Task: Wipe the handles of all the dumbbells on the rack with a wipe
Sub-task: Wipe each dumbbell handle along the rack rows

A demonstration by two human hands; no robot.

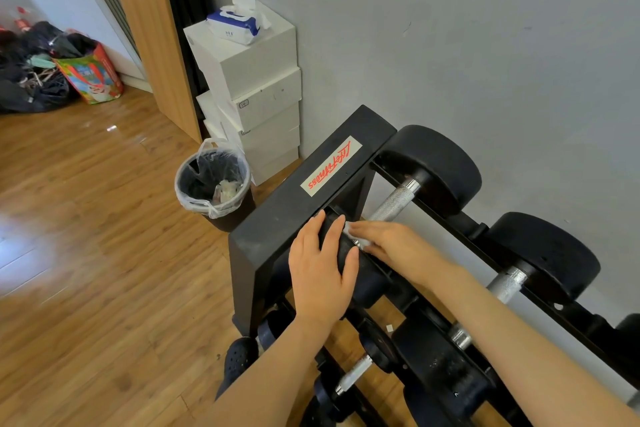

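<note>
Your left hand (320,269) rests on the near head of the leftmost dumbbell (349,253) on the top tier of the rack (277,229), fingers curled over it. Your right hand (391,243) pinches a white wipe (353,232) against that dumbbell's handle, just beside the head. A wipe pack (235,24) sits open on stacked boxes (256,94), a bin (213,184) below.

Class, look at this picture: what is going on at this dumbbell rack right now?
A person is cleaning a dumbbell on the black rack. The left hand curls over the dumbbell's black head, while the right hand presses a white wipe where the handle meets it. An open wipes pack sits on stacked white boxes, beside a lined bin.
</note>
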